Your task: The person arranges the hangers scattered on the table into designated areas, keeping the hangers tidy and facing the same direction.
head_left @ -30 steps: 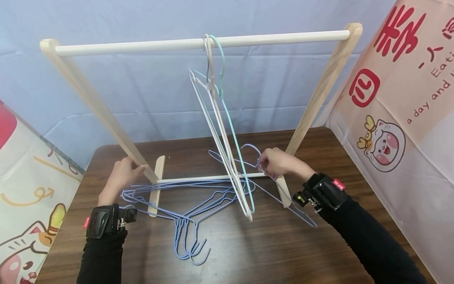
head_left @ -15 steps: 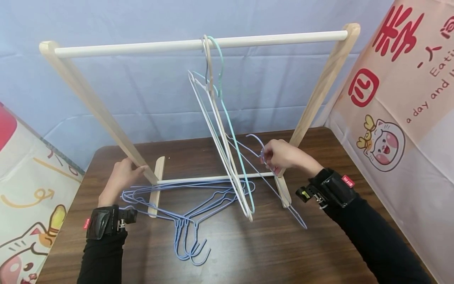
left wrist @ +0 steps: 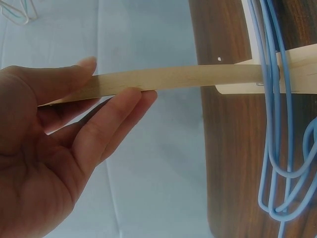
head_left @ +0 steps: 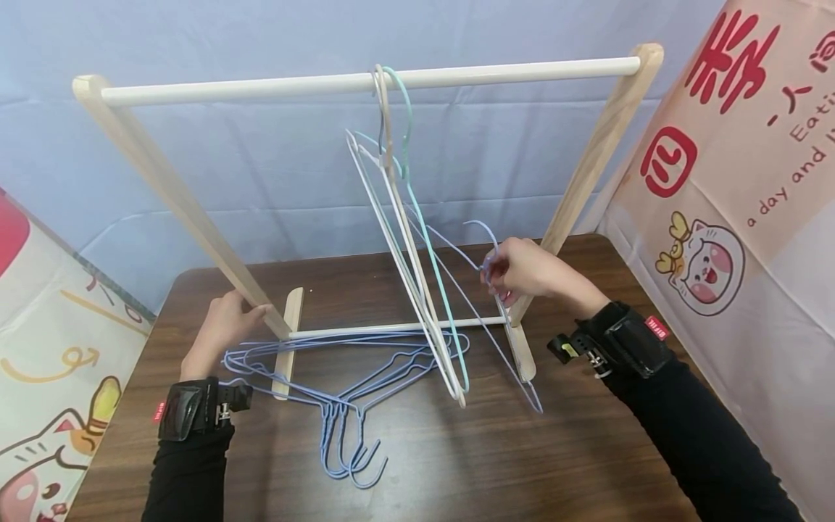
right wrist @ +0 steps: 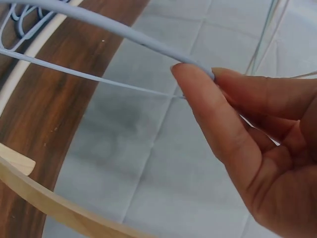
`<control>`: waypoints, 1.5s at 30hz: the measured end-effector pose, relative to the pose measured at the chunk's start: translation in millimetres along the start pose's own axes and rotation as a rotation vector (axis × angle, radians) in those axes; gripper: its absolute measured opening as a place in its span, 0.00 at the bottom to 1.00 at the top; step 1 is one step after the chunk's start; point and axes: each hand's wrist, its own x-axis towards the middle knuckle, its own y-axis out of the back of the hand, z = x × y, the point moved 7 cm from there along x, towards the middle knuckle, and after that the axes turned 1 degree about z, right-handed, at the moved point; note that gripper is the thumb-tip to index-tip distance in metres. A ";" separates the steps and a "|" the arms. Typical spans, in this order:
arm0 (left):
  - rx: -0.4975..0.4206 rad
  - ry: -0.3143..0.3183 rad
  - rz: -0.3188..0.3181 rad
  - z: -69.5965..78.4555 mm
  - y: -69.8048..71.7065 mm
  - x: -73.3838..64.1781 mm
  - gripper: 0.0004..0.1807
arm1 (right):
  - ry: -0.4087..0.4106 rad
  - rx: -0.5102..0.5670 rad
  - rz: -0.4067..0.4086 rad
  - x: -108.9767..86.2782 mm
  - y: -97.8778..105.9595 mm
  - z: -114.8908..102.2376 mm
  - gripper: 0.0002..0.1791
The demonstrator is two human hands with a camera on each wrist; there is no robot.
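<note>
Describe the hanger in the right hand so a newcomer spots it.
Find the wooden rack on the table, then its right upright. Beside that, the right hand pinches a lavender-blue hanger. Only this one is hand-held; the other blue hangers lie piled.

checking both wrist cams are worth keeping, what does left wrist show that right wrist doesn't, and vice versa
Only left wrist: the left grip holding the left upright, and the left base piece. Only right wrist: the right grip pinching a lilac-blue hanger, plus the right upright and right base piece. Both: the pile of blue hangers, the brown table, the white lower rod, the pale cloth, and parts of the hanging hangers.
</note>
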 end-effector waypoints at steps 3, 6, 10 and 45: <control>0.003 0.001 -0.001 0.0 0.1 0.1 0.19 | -0.009 0.011 0.020 -2.0 4.8 -4.0 0.05; 0.009 -0.002 0.000 -0.5 0.0 0.4 0.19 | -0.016 0.033 0.034 -3.4 8.6 -8.2 0.05; 0.011 -0.005 0.003 -1.7 -0.5 0.3 0.18 | -0.016 0.046 0.048 -4.5 13.6 -15.2 0.06; 0.042 -0.054 0.043 2.9 2.4 1.6 0.15 | 0.001 0.089 0.077 -13.2 50.3 -81.0 0.05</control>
